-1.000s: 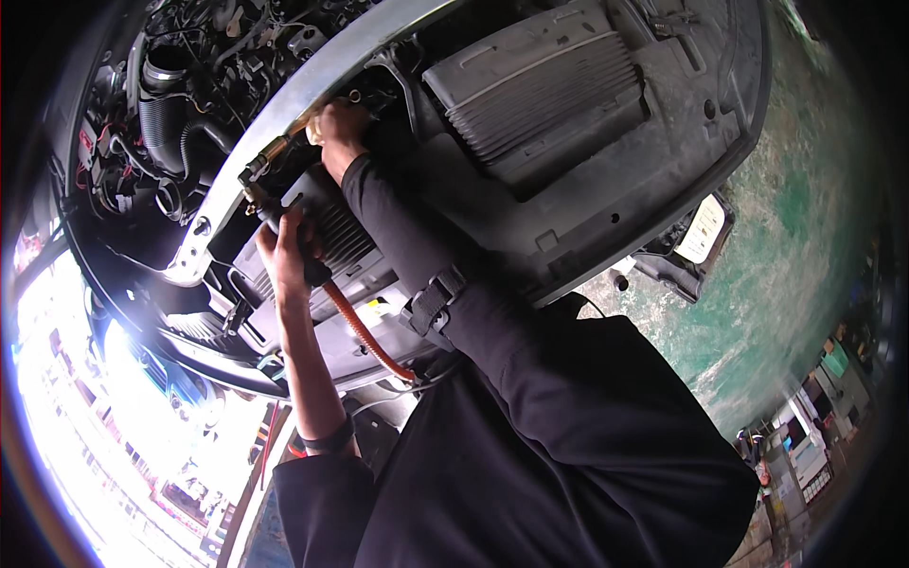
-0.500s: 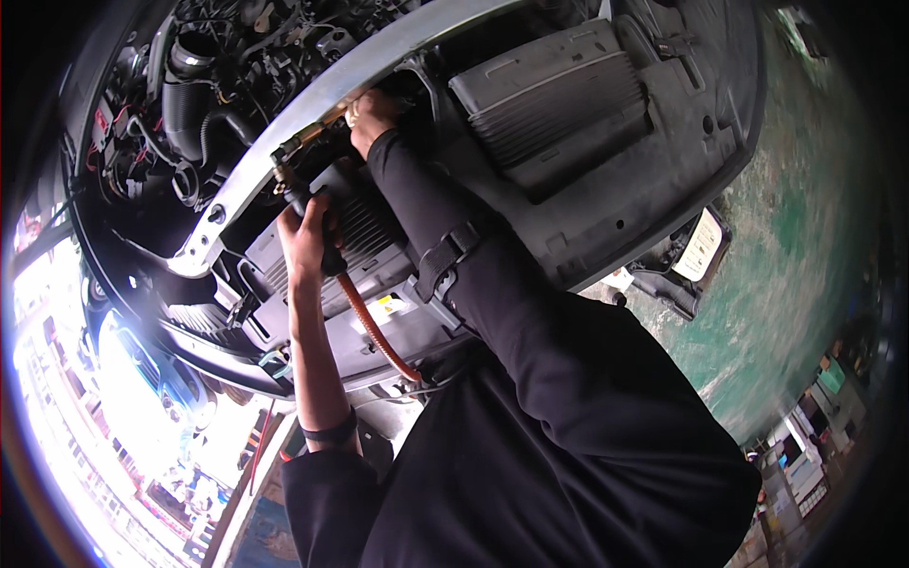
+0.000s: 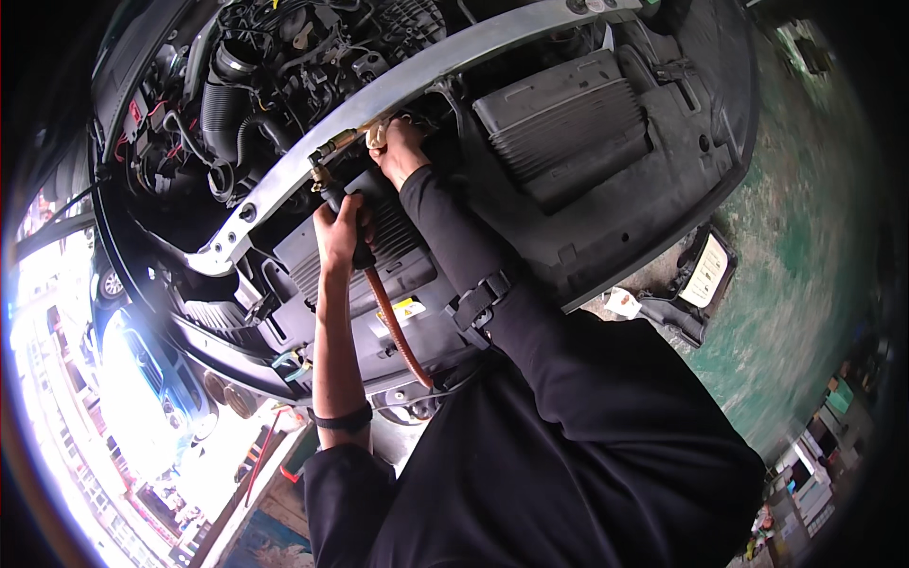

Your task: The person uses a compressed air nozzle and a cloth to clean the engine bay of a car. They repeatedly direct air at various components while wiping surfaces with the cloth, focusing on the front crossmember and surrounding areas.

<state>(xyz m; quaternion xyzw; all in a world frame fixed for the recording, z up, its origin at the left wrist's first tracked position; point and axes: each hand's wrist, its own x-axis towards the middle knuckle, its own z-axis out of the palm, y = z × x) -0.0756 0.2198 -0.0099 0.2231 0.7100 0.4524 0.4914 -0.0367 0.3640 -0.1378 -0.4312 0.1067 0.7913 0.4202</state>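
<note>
My left hand is wrapped round the black handle of a hose gun. Brass-coloured fittings sit at the gun's top, where a short metal nozzle tube angles off to the right along the front crossbar. From the handle's lower end an orange hose runs down toward my body. My right hand is closed beside the tube's far end, its fingers on a pale, crumpled piece that looks like cloth. Whether those fingers also grip the tube is hidden.
The silver crossbar arches between the car's engine bay and its front grille panels. A corrugated black intake duct stands at the left. On the green floor at right lies a black part with a pale panel.
The whole scene, including both hands and the gun, sits further right and lower in the picture. Both hands keep their hold, and the gun stays at the crossbar.
</note>
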